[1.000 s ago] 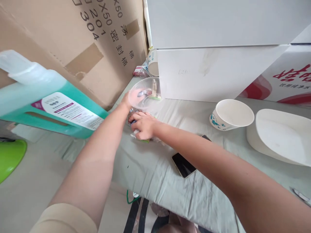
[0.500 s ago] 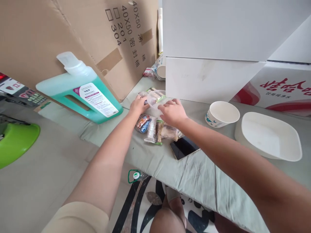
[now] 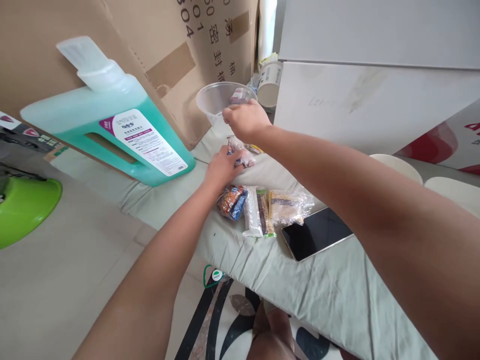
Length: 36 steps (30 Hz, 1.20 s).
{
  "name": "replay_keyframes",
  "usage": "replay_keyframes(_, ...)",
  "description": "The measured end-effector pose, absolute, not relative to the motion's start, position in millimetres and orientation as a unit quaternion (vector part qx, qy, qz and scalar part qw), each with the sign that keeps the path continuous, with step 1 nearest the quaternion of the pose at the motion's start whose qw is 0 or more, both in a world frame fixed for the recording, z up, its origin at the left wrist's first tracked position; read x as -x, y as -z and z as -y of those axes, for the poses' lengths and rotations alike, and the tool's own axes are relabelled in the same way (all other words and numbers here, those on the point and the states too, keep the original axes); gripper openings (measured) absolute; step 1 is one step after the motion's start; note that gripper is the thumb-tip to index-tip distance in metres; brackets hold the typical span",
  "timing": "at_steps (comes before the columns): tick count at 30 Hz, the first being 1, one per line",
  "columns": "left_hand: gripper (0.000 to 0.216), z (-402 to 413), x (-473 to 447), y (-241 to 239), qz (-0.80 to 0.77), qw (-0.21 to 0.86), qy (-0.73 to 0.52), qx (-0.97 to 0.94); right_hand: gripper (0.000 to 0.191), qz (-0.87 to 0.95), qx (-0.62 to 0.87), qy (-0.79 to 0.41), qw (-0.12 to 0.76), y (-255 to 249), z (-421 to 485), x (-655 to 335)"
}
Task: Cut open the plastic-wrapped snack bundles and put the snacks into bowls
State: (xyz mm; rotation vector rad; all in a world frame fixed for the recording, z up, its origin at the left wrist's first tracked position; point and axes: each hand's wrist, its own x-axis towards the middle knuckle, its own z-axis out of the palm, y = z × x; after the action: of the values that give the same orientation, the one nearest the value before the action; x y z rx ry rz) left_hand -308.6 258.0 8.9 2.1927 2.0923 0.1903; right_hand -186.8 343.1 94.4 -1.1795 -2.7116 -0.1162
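My right hand [image 3: 245,120] is closed on the near rim of a clear plastic bowl [image 3: 212,97], which is raised by the cardboard box. Below it, my left hand [image 3: 224,167] curls its fingers around small wrapped snacks [image 3: 245,156] on the cloth-covered surface. Nearer to me lie an orange-and-blue snack packet [image 3: 233,202], a clear-wrapped white bar [image 3: 253,212], a green-edged bar [image 3: 267,212] and a yellowish packet [image 3: 288,206]. A black phone [image 3: 317,232] touches or nearly touches that last packet.
A jug of green liquid [image 3: 123,130] leans by the cardboard box [image 3: 150,30] at left. White boxes [image 3: 337,105] stand at the back right. A paper cup [image 3: 397,165] and a white basin [image 3: 453,192] are partly behind my right arm. A green stool [image 3: 30,210] is at far left.
My right hand has lifted the clear bowl up and away from the snacks, toward the back. My left hand has left the bowl and is now on the wrapped snacks. The view has shifted closer.
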Motion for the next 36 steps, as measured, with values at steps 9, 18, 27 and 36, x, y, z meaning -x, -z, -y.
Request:
replay_keyframes(9,0.050,-257,309,-10,-0.672,0.068,-0.086,-0.733,0.064,0.834,0.520,-0.081,0.164,-31,-353,174)
replay_keyframes(18,0.049,-242,300,-22,-0.654,0.099,-0.045,-0.749,0.073,0.819,0.530,-0.214,0.057,-19,-320,154)
replay_keyframes(27,0.068,-188,298,-57,-0.647,0.119,-0.143,-0.739,0.056,0.825,0.493,-0.221,0.166,-61,-197,38)
replay_keyframes(36,0.073,-141,176,-60,-0.547,0.110,0.034,-0.829,0.013,0.534,0.720,-0.206,0.393,-25,37,-179)
